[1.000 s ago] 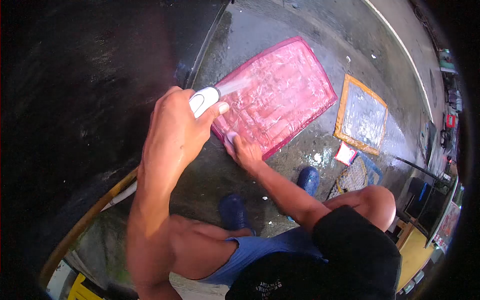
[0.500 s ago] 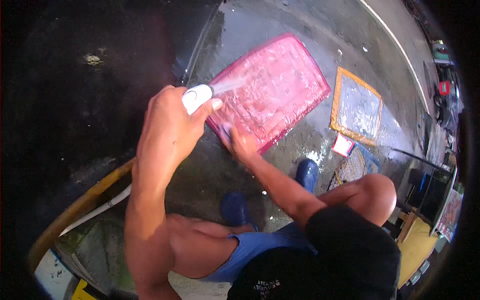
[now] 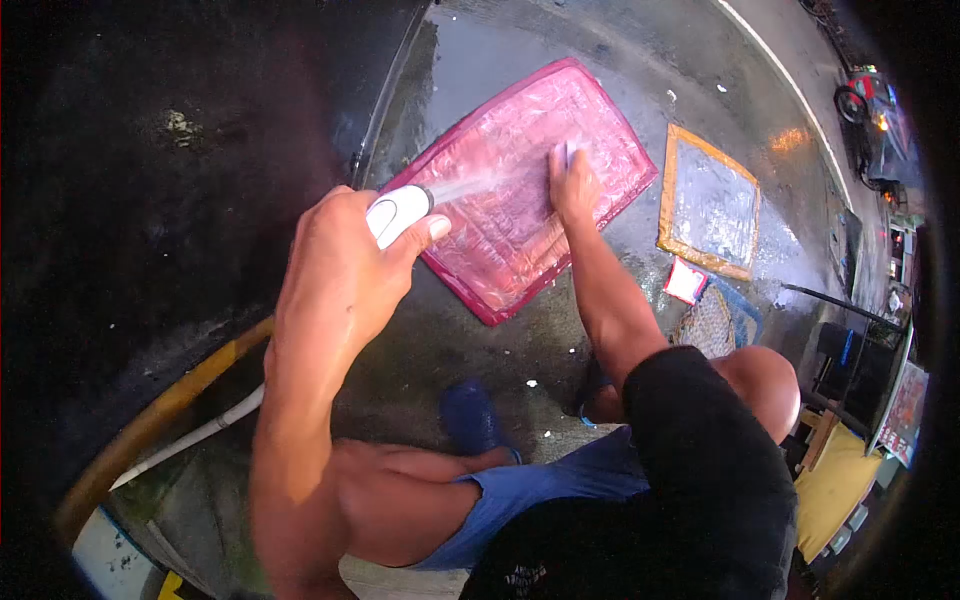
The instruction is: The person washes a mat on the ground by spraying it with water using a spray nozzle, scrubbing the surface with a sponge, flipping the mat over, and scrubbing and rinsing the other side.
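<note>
My left hand [image 3: 345, 245] is closed around a white spray nozzle [image 3: 400, 212] and holds it above the near left side of a pink rectangular mat [image 3: 520, 115]. Water sprays from the nozzle toward the mat's middle. The mat lies flat on wet ground, with a darker red border and a glossy, wrinkled wet surface. On its right half, my right hand [image 3: 575, 190] presses down, closed on a small pale purple object [image 3: 570, 152]. Blur and fingers hide most of that object, so its kind is unclear.
Right of the mat lies an orange-bordered clear panel [image 3: 712, 200]. Nearer are a red-and-white packet [image 3: 686, 280] and a net [image 3: 705, 325]. A pale hose [image 3: 200, 435] runs at lower left beside a yellowish curb edge [image 3: 200, 375]. A vehicle [image 3: 882, 130] stands on the road.
My right hand has slid from the mat's near left edge up and right to its right half. My left hand and the spraying nozzle have barely moved. A vehicle has appeared at far right.
</note>
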Demonstrator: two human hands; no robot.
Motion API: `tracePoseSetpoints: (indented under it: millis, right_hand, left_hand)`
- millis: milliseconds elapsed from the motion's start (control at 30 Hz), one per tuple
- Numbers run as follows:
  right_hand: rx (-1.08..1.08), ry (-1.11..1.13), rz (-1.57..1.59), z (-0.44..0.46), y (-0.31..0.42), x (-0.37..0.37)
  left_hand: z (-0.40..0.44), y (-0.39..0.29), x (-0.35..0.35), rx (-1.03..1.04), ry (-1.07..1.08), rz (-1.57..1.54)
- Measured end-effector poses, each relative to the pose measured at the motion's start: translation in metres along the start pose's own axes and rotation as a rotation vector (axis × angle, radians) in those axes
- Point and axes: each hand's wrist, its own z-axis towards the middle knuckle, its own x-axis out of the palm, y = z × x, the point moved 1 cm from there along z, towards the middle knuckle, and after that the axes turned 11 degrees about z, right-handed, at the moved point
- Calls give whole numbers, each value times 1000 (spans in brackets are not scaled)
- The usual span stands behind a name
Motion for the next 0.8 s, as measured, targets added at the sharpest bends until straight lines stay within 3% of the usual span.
tracePoseSetpoints:
  millis: [100,233,333,400,433,633,800]
  right_hand:
    - [131,234,112,-36,46,27]
    - [-514,501,176,-159,86,62]
    - [-441,485,-49,-105,44,71]
    - [-195,302,58,-42,47,31]
    - [-236,159,70,-26,46,17]
    - [-205,573,-102,-122,106,-16]
    - [-278,469,-225,-169,101,20]
  left_hand:
    - [5,-7,2,5,-2,32]
    - [23,-16,17,85,-49,24]
    - [23,-32,21,153,-80,37]
    - [21,-40,20,152,-48,40]
    - [23,-41,21,172,-56,61]
    - [43,-62,31,230,-50,100]
    - [42,-88,34,225,-11,113]
